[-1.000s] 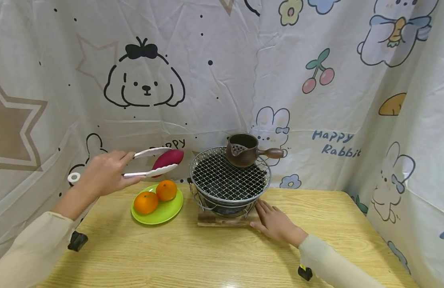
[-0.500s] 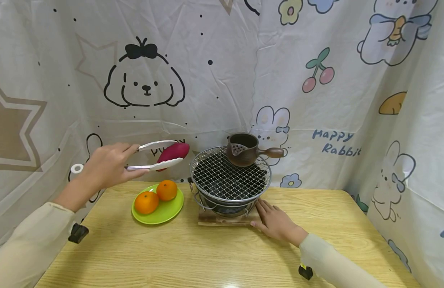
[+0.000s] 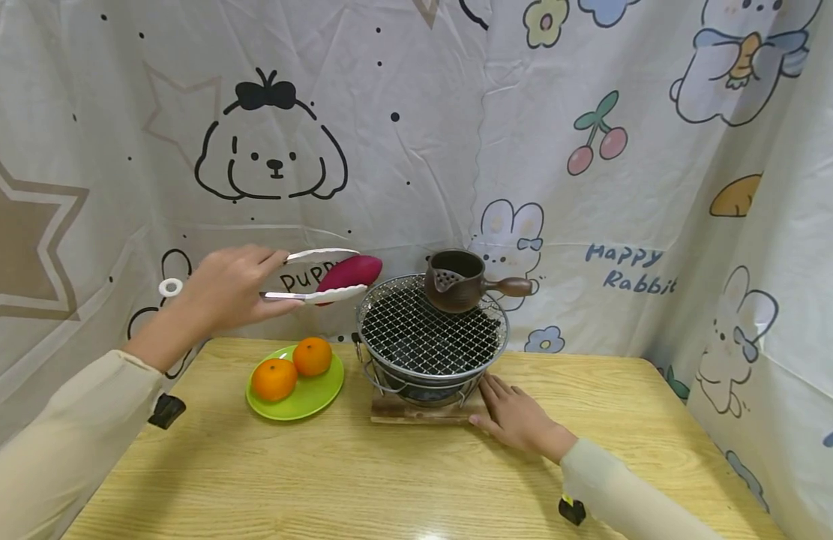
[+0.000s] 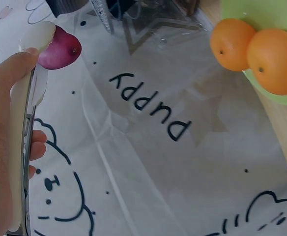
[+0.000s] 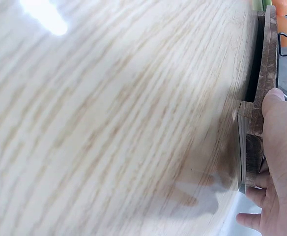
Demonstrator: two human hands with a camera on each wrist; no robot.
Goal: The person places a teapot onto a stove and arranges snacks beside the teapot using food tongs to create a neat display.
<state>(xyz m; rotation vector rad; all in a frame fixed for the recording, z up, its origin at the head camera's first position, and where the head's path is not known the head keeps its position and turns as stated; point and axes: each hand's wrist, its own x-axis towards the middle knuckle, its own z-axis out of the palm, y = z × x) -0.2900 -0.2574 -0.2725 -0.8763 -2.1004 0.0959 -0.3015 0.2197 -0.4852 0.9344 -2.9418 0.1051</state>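
Note:
My left hand (image 3: 230,289) grips a pair of tongs (image 3: 335,295) with white scalloped tips, raised above the table's back left. Between the tips is a purple-red sweet potato (image 3: 357,271), also at the upper left of the left wrist view (image 4: 65,49). Its far end comes close to the left rim of a round tabletop grill (image 3: 416,341) with a wire mesh top. Down at the grill's wooden base (image 3: 423,415), my right hand (image 3: 520,420) holds the right corner. The right wrist view has its thumb (image 5: 273,101) on the board's edge and fingers curled at the side.
On the mesh's back right stands a brown side-handled pot (image 3: 456,294). A green plate (image 3: 325,397) left of the grill carries two oranges (image 3: 274,379). A printed cloth (image 3: 416,165) hangs behind the wooden table (image 3: 389,480).
My left hand has moved up and to the right, taking the tongs and sweet potato towards the grill. The right hand stays at the wooden base.

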